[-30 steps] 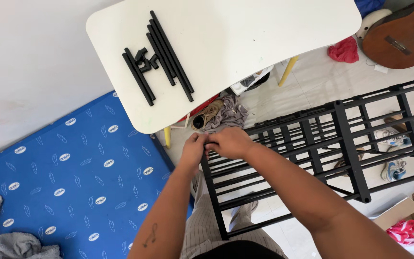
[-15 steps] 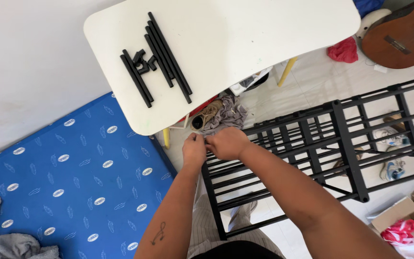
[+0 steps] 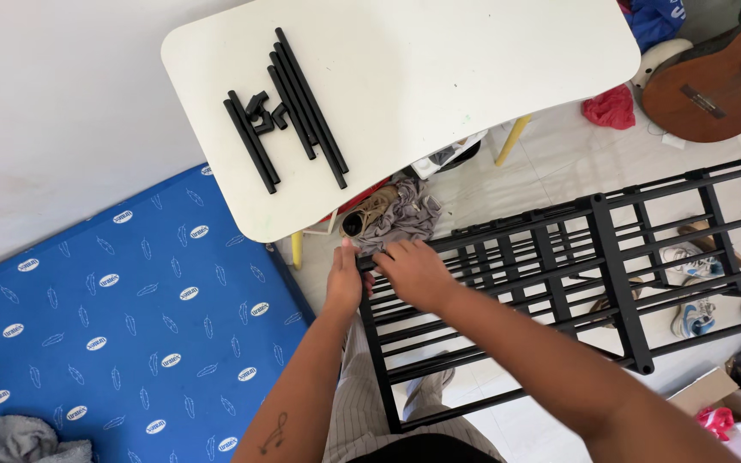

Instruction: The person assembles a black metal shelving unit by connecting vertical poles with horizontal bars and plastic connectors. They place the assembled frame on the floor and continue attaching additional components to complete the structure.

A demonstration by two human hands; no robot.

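My left hand (image 3: 344, 283) grips black rack (image 3: 508, 283) corner to steady it, right hand (image 3: 413, 273) pressed flat on rails; spare tubes (image 3: 289, 107) on bench (image 3: 439, 77).

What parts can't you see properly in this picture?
All in the head view:
- The corner of the black rack: the left hand and right hand cover it.
- The guitar: cut off by the right edge.
- The shoe under the white table: partly hidden by the tabletop and grey cloth.
- The small connector pieces among the black rods: too small to tell their shape.
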